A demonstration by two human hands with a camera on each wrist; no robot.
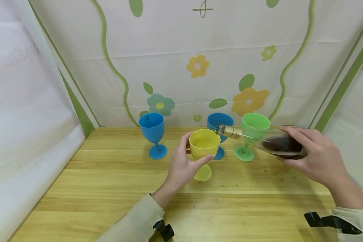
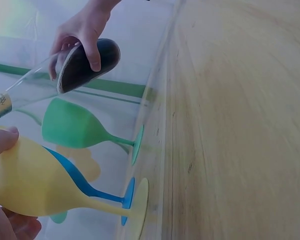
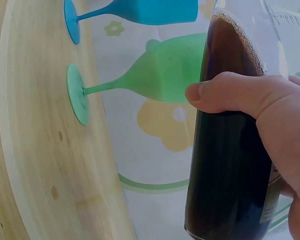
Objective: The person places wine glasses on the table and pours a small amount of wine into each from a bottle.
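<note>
Between the thumb and fingers of my left hand (image 1: 181, 166) sits the bowl of the yellow goblet (image 1: 204, 145); they curl round it from the left side, thumb behind and fingertips in front, while its foot rests on the wooden table (image 1: 109, 188). My right hand (image 1: 316, 158) is wrapped round the fat end of the glass bottle (image 1: 267, 141), fingers over the top and thumb underneath, holding it nearly level. Its gold-foiled neck (image 1: 230, 131) points left, with the mouth just above the yellow goblet's far rim.

I judge the pour as only about to begin: the dark liquid lies pooled in the bottle's base under my right fingers, the neck looks clear, and I see no stream. I cannot tell whether the yellow goblet holds anything. The green goblet (image 1: 251, 134) stands just behind the bottle, a blue goblet (image 1: 220, 122) behind the yellow one, and another blue goblet (image 1: 152, 134) well to the left of my left fingers; nothing shows in any of them.
</note>
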